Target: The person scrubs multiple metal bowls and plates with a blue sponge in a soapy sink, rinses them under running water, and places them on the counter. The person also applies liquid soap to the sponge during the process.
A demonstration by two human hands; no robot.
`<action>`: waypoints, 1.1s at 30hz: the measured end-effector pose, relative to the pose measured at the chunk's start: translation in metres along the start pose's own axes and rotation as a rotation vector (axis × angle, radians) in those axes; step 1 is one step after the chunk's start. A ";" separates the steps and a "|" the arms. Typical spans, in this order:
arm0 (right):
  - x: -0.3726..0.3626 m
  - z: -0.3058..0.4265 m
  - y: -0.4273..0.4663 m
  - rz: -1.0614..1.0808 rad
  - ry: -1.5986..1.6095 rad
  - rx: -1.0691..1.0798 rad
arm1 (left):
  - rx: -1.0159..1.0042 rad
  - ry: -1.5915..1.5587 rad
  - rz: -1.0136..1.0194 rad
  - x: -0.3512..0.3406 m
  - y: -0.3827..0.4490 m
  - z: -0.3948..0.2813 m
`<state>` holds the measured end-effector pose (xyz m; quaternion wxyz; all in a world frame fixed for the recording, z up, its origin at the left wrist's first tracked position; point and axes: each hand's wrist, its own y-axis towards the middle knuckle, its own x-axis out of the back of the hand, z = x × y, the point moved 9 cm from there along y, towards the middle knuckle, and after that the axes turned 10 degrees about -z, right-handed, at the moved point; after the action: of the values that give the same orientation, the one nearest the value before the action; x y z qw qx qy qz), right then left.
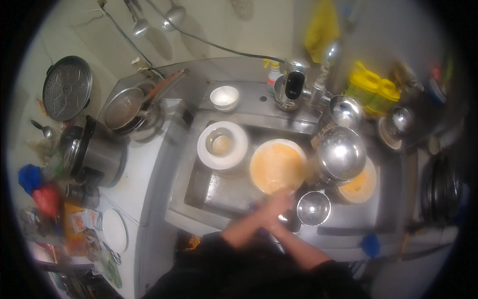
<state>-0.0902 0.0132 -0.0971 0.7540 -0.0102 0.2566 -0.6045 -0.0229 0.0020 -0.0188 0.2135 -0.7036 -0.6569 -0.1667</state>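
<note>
My left hand point(278, 203) reaches across to the near rim of a white bowl of orange, cloudy liquid point(278, 164) in the sink. My right hand point(269, 221) comes in from the right, and the two hands overlap, blurred. Whether either holds something is hidden; a faint bluish patch shows beside the fingers. Right of them is a clear, shiny bowl point(314, 209). To the left, a small metal bowl point(219, 142) sits in a white bowl point(203, 149). Shiny metal bowls point(341, 155) partly cover another orange-stained white bowl point(358, 188).
A faucet point(295, 86) with a dark display stands behind the steel sink point(214, 190), near a white bowl point(224, 98), a spray bottle point(274, 76) and yellow jugs point(369, 88). Pans point(125, 108), a large steel pot point(106, 153) and a white plate point(115, 230) occupy the left counter.
</note>
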 end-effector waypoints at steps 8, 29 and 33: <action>-0.068 0.126 0.096 -0.236 -0.385 0.301 | 0.638 -0.381 -0.924 0.241 0.029 0.233; -0.165 0.020 0.249 0.174 -0.832 0.252 | 0.546 -0.979 -0.489 0.224 0.105 0.248; -0.186 0.039 0.238 0.373 -1.598 0.465 | 0.132 -0.494 -0.434 0.227 0.116 0.265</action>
<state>0.1156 0.2365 -0.0715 0.7788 -0.2361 -0.4858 -0.3190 0.0991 0.3280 -0.1370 0.0523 -0.5510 -0.8328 0.0100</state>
